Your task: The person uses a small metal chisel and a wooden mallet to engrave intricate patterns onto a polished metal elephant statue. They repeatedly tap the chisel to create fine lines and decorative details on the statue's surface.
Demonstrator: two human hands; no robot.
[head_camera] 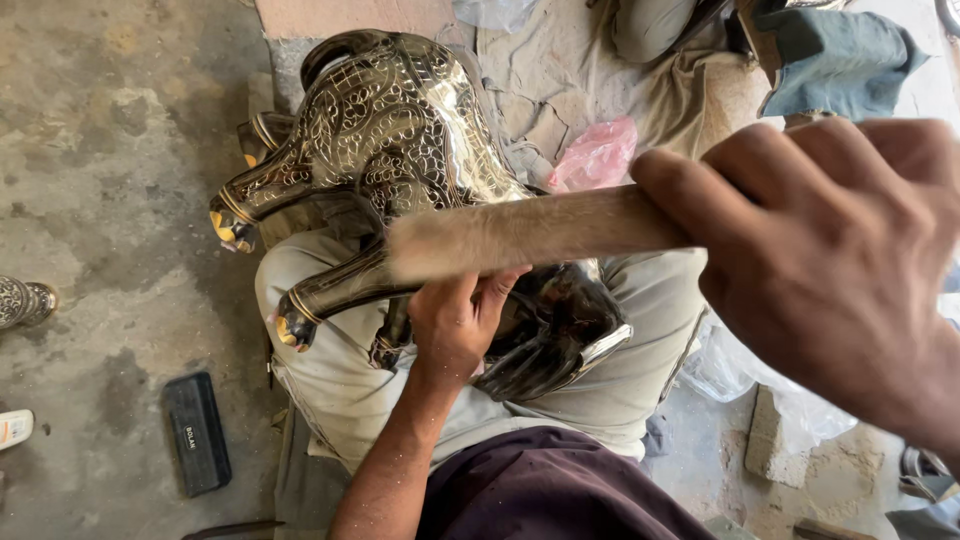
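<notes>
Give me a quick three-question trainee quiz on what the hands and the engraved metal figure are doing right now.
1. True or false: the right hand grips a pale wooden stick.
2. What does the left hand touch?
3. Where does the black rectangular block lie: A, concrete floor; B, lap?

Key:
1. True.
2. The shiny engraved brass animal figure resting on the lap.
3. A.

One engraved brass animal figure (400,130) lies across the lap. One wooden handle (530,235), two hands: left (455,320), right (830,260). One black rectangular block (197,432) near left, one pink plastic bag (597,155) far, one small engraved metal piece (25,300) at left.
</notes>
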